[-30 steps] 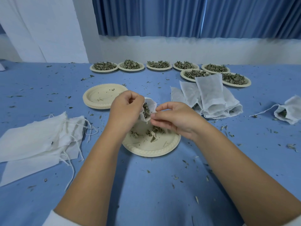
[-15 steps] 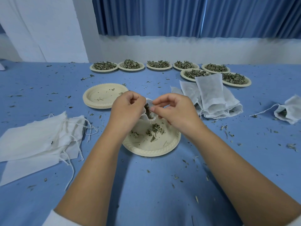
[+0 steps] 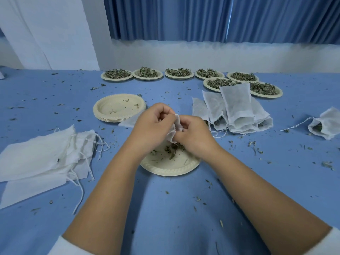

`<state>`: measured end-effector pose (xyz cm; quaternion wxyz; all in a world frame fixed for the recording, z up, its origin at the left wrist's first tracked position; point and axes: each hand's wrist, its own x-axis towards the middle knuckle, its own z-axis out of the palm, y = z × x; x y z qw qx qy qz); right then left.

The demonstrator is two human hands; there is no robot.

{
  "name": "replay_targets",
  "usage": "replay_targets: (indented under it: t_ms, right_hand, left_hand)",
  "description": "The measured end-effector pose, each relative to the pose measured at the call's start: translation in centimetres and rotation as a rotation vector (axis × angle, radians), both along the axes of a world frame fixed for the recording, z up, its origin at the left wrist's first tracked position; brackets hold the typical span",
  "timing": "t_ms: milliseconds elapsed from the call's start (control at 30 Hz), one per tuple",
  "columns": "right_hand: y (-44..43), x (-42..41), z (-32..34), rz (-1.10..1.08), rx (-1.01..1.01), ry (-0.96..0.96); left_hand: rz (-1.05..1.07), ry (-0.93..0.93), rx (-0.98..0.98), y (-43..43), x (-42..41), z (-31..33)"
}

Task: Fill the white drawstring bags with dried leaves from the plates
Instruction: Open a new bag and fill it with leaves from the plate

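My left hand (image 3: 153, 124) and my right hand (image 3: 193, 134) meet above a cream paper plate (image 3: 171, 166) and both pinch the mouth of a small white drawstring bag (image 3: 175, 127). The bag's opening is squeezed between my fingers, and its body runs back to the left behind my left hand. A few dried leaves (image 3: 173, 149) lie on the plate beneath my hands. What the bag holds is hidden.
A stack of empty plates (image 3: 118, 107) stands behind my hands. Several plates of leaves (image 3: 148, 73) line the far edge. Flat empty bags (image 3: 36, 159) lie at left, filled bags (image 3: 237, 111) at right, another filled bag (image 3: 325, 124) far right. Leaf bits litter the blue cloth.
The bag's mouth was open with leaves showing inside; my right hand came up from the plate to it, and now both hands pinch it together. My hands sit slightly lower over the plate.
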<state>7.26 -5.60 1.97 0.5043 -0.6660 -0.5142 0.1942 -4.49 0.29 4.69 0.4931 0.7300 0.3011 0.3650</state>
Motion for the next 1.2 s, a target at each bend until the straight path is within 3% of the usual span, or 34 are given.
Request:
replay_targets:
  t_ms: [67,133,267,433,500,633,733,867,1200]
  right_hand:
    - [0.0,-0.1,0.3,0.122,-0.098,0.076]
    - [-0.2,0.0,0.7,0.159,-0.196,0.019]
    - [-0.4,0.6,1.0,0.049,-0.2,-0.497]
    - [-0.2,0.3,0.0,0.041,-0.45,-0.873]
    - [-0.2,-0.2,-0.1,0.089,-0.438,-0.866]
    - [-0.7,-0.5,0.6,0.205,-0.395,-0.519]
    - [-1.2,-0.1,1.4,0.258,-0.402,-0.432]
    - [-1.6,-0.2,1.5,0.384,-0.499,-0.576]
    - [-0.3,-1.9,-0.1,0.428,-0.342,-0.729]
  left_hand:
    - [0.13,-0.025,0.036,0.5,0.1,-0.4]
    - [0.235,-0.068,0.029,1.2,-0.1,-0.5]
    - [0.295,-0.125,-0.026,2.1,-0.4,-0.6]
    - [0.303,-0.119,-0.014,2.1,-0.2,-0.7]
    - [0.303,-0.118,-0.009,2.1,-0.2,-0.7]
    - [0.311,-0.114,-0.007,2.3,-0.2,-0.8]
    - [0.308,-0.128,-0.01,2.2,-0.2,-0.8]
    - [0.307,-0.128,-0.011,2.1,-0.2,-0.7]
    - [0.305,-0.114,-0.005,2.2,0.0,-0.8]
